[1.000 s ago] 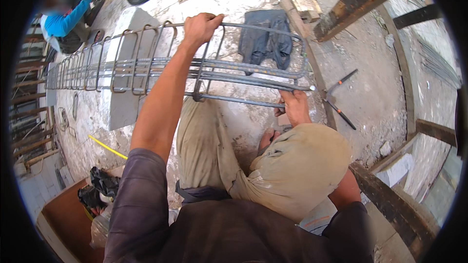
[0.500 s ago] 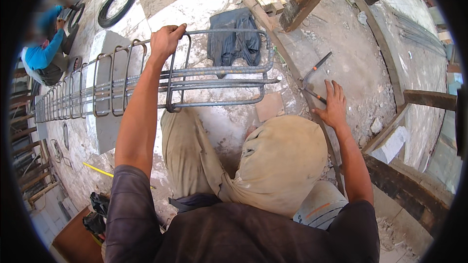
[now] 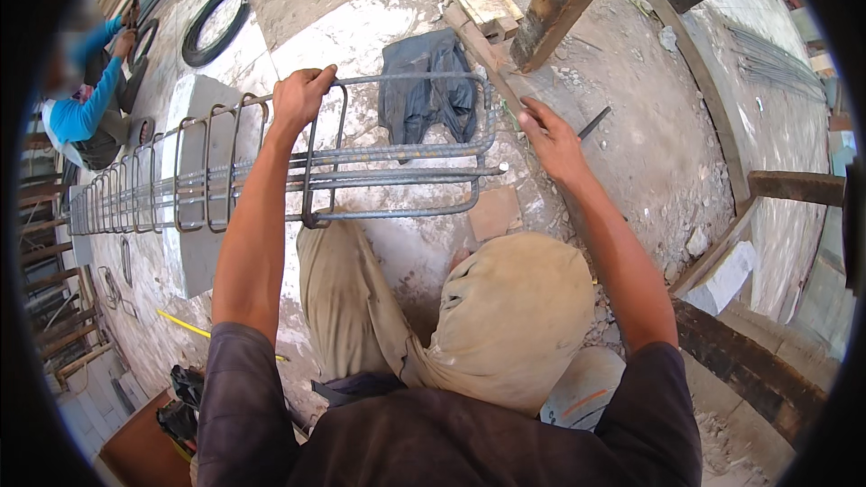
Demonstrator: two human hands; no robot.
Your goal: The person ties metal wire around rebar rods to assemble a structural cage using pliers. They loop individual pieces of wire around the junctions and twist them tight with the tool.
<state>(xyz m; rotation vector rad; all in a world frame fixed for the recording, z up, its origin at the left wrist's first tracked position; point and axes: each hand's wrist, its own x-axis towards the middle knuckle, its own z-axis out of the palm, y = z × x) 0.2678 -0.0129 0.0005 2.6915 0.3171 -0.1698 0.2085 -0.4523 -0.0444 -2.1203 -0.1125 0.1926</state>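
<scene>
My left hand (image 3: pixel 300 101) grips the top bar of a long rebar cage (image 3: pixel 397 153), bars and stirrups tied together, which runs off to the far left. Just past the cage's right end, my right hand (image 3: pixel 555 140) is raised with fingers apart and nothing seen in it. Behind that hand shows the dark handle of a tool (image 3: pixel 595 123) on the ground; the rest is hidden. A crumpled dark cloth (image 3: pixel 424 86) lies under and beyond the cage's end. The cage passes over a pale block (image 3: pixel 194 257).
A co-worker in blue sleeves (image 3: pixel 81 131) sits at far left. Beyond the cage lies a black wire coil (image 3: pixel 216 25). Dark timber posts (image 3: pixel 564 4) and beams (image 3: pixel 749 361) stand on the right. A square tile (image 3: pixel 494 212) sits near my knee; a yellow strip (image 3: pixel 183 323) lies at left.
My right hand has moved up and left, from beside the tool toward the cage's end. The cage end appears slightly lower in view, with my left hand still gripping it.
</scene>
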